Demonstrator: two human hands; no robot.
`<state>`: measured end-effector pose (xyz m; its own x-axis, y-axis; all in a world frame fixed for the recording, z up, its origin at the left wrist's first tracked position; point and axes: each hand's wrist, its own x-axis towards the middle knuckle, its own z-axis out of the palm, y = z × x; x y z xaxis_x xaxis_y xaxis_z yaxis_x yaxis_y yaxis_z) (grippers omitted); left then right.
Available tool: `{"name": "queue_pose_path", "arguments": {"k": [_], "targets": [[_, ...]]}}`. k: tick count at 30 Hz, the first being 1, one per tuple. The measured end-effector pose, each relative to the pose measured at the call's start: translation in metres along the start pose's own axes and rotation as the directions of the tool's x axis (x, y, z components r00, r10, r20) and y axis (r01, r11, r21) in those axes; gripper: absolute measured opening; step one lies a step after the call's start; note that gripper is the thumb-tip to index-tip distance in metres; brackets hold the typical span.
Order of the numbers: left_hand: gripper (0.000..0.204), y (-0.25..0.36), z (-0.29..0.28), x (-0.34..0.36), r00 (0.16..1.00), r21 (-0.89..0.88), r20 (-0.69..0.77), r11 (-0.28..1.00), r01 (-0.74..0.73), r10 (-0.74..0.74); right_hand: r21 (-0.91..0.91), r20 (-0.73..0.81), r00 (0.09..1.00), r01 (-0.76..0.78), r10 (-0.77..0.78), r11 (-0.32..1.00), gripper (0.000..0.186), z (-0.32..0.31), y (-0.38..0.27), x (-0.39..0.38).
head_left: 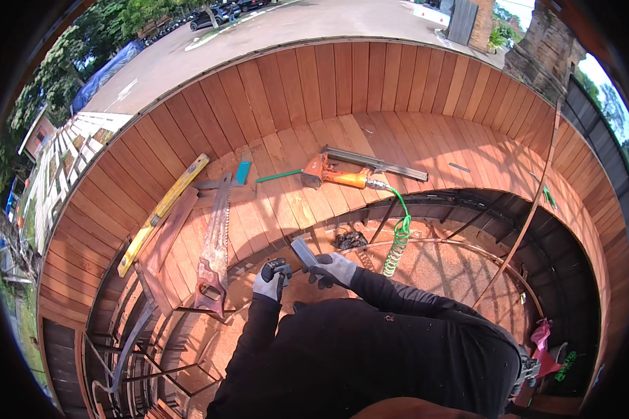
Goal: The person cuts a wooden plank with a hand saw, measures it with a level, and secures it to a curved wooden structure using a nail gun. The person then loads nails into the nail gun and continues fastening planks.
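My right hand (337, 269), in a grey and black glove, is closed around one end of a short grey metal strip (303, 252), which looks like a strip of nails. Just left of it is my left hand (272, 278), gloved alike, its dark fingers curled; whatever they may hold is too small to make out. Beyond both hands, an orange nail gun (346, 177) lies on the curved wooden bench (279, 209), its long metal magazine pointing right. A coiled green air hose (398, 244) runs down from its handle.
On the bench's left lie a rusty handsaw (215, 241), a yellow spirit level (163, 214), a square with a teal handle (242, 174) and a green pencil-like stick (279, 175). A curved slatted wall (328, 80) rises behind. A thin wooden strip (531, 213) slants at right; metal framing (168, 377) shows lower left.
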<state>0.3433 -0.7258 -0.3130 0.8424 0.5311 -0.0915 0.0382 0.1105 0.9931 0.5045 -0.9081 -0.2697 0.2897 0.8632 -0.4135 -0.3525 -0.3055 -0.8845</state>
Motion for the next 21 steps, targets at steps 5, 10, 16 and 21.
{"name": "queue_pose_path", "arguments": {"k": [5,10,16,21], "targets": [[0.035,0.051,-0.008,0.094,0.997,0.205,-0.025,0.977,-0.062,0.069,-0.053,-0.073,0.995,0.063,-0.067,0.997,0.028,-0.017,-0.036,0.031],[0.034,0.054,-0.005,0.17,0.989,0.272,-0.043,0.954,-0.124,0.141,-0.153,-0.088,0.994,0.049,-0.064,0.987,0.03,-0.059,-0.054,0.044],[0.037,0.052,0.014,0.236,0.979,0.545,-0.097,0.833,-0.099,0.18,-0.179,0.041,0.997,0.071,-0.064,0.981,0.027,-0.104,-0.085,0.085],[0.049,0.044,0.02,0.245,0.953,0.776,-0.091,0.621,-0.115,0.29,-0.198,0.123,0.988,0.113,-0.09,0.974,0.028,-0.122,-0.066,0.128]]}}
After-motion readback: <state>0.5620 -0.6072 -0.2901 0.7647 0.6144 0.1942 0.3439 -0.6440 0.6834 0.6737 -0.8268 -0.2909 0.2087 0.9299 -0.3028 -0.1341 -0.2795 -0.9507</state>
